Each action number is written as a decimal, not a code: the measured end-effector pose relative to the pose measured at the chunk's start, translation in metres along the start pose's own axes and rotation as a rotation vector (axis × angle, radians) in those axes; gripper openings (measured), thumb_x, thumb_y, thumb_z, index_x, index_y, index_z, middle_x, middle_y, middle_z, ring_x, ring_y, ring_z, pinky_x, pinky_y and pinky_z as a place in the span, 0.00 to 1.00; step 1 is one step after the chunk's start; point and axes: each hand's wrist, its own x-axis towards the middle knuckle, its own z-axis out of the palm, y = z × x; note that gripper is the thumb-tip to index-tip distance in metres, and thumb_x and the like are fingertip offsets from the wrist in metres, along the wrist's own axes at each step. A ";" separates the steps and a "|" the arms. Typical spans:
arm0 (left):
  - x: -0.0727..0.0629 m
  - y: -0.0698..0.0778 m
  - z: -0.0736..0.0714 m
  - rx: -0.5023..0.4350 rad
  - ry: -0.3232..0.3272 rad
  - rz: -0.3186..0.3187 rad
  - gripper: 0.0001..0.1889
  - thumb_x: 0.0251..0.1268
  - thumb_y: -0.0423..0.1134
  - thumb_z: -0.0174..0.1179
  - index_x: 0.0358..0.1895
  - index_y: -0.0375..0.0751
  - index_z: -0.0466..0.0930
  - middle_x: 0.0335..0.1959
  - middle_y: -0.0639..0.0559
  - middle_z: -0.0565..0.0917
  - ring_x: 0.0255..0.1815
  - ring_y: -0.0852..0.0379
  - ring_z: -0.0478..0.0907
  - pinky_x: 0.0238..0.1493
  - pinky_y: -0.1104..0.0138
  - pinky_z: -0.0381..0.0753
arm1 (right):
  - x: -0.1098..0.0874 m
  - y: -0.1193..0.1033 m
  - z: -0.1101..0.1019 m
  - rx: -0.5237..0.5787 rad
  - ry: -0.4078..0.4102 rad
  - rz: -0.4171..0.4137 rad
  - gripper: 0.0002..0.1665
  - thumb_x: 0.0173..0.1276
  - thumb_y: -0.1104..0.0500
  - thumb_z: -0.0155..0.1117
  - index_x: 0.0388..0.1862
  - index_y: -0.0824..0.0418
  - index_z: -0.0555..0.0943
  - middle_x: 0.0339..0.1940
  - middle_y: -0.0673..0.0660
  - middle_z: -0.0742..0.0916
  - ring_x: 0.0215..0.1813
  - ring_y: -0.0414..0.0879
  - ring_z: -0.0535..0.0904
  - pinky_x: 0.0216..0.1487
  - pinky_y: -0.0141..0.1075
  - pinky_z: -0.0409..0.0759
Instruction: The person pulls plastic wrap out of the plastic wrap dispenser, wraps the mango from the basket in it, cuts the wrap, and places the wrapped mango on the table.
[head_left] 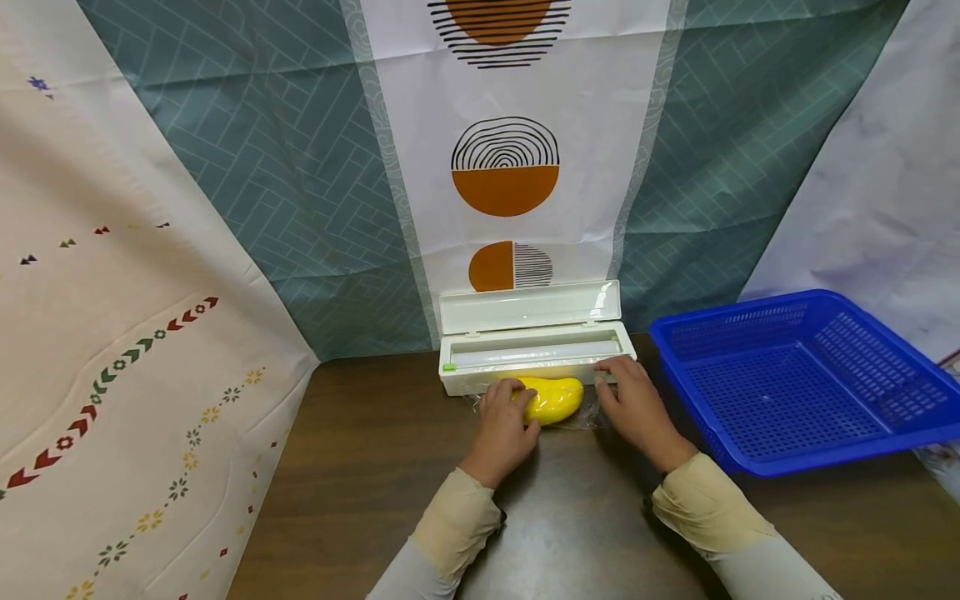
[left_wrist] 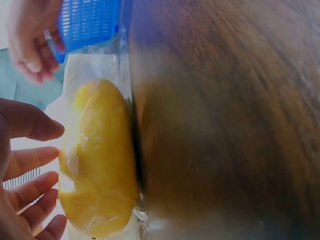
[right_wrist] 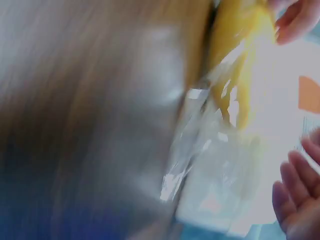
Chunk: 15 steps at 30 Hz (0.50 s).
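Observation:
A yellow mango (head_left: 553,400), wrapped in clear plastic film (right_wrist: 187,145), lies on the table just in front of a white cling film dispenser (head_left: 525,373). The dispenser's lid stands raised, with a roll of film (head_left: 536,353) inside. My left hand (head_left: 504,425) is at the mango's left end; in the left wrist view its fingers are spread, fingertips right at the wrapped side. Over the dispenser's front right corner is my right hand (head_left: 636,407), fingers loosely extended beside the loose film. In the right wrist view, that hand's relaxed fingers (right_wrist: 295,185) hold nothing.
A blue plastic basket (head_left: 738,462) stands to the right, close beside the right forearm. Behind the dispenser hangs a patterned cloth (head_left: 315,208), and a pale embroidered cloth (head_left: 150,400) borders the left. The brown wooden table (head_left: 360,467) extends toward me.

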 end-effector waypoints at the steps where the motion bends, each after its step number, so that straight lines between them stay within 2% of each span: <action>1: 0.000 0.000 0.000 0.001 0.002 0.003 0.18 0.62 0.36 0.68 0.56 0.39 0.87 0.58 0.44 0.78 0.62 0.44 0.70 0.61 0.48 0.69 | 0.000 -0.005 0.003 0.009 -0.001 -0.057 0.11 0.72 0.69 0.64 0.51 0.70 0.83 0.50 0.66 0.85 0.55 0.62 0.79 0.58 0.57 0.76; 4: -0.001 -0.001 0.000 0.014 0.012 0.012 0.19 0.63 0.37 0.68 0.57 0.39 0.87 0.58 0.43 0.78 0.63 0.43 0.71 0.61 0.47 0.69 | -0.004 -0.018 0.012 -0.001 -0.054 -0.194 0.12 0.67 0.70 0.69 0.49 0.69 0.84 0.47 0.62 0.85 0.51 0.58 0.82 0.54 0.54 0.80; 6: -0.001 -0.001 0.000 0.021 0.010 0.010 0.19 0.63 0.38 0.69 0.57 0.39 0.86 0.58 0.43 0.78 0.63 0.43 0.71 0.61 0.47 0.69 | -0.006 -0.024 0.019 -0.033 -0.111 -0.230 0.14 0.66 0.69 0.71 0.50 0.68 0.84 0.48 0.60 0.86 0.51 0.57 0.82 0.54 0.53 0.80; 10: -0.001 -0.002 -0.001 0.016 -0.013 -0.008 0.20 0.64 0.39 0.68 0.59 0.39 0.86 0.60 0.44 0.77 0.65 0.44 0.70 0.64 0.47 0.69 | -0.010 -0.030 0.029 -0.097 -0.196 -0.218 0.19 0.65 0.65 0.74 0.55 0.65 0.84 0.52 0.59 0.85 0.55 0.58 0.81 0.58 0.54 0.79; 15: -0.001 -0.004 0.000 0.003 -0.023 -0.018 0.21 0.65 0.38 0.68 0.60 0.38 0.85 0.61 0.43 0.77 0.65 0.44 0.70 0.65 0.48 0.69 | -0.011 -0.029 0.036 -0.117 -0.218 -0.215 0.21 0.65 0.63 0.75 0.56 0.66 0.84 0.54 0.59 0.84 0.57 0.59 0.80 0.61 0.55 0.77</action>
